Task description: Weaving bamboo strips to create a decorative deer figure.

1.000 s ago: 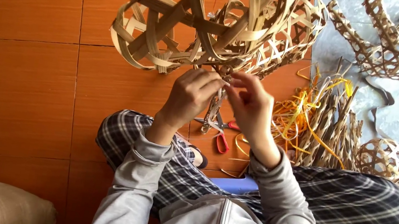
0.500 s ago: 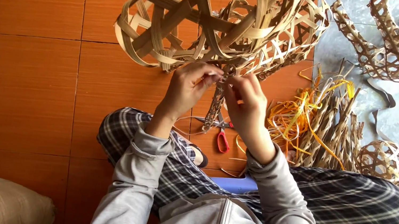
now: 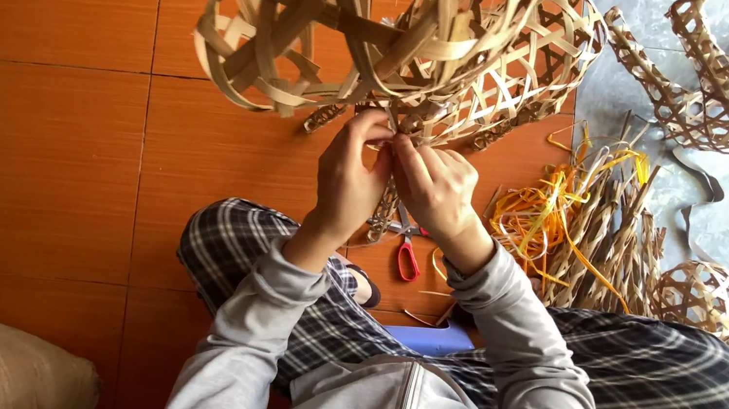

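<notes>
Pinching 1 bamboo strip (image 3: 391, 145) between both sets of fingertips — my left hand (image 3: 351, 178) and right hand (image 3: 434, 187) touching — under the woven basket (image 3: 384, 30), which hangs at 12 o'clock, strip pointing toward 6, scissors (image 3: 407, 256) lying below

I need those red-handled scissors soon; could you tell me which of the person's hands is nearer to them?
Right. The right hand works just above the red-handled scissors; the left hand sits farther off.

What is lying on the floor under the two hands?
Below the left hand and right hand, red-handled scissors lie on the orange tiled floor. Their blades are mostly covered by a hanging woven bamboo strip.
</notes>
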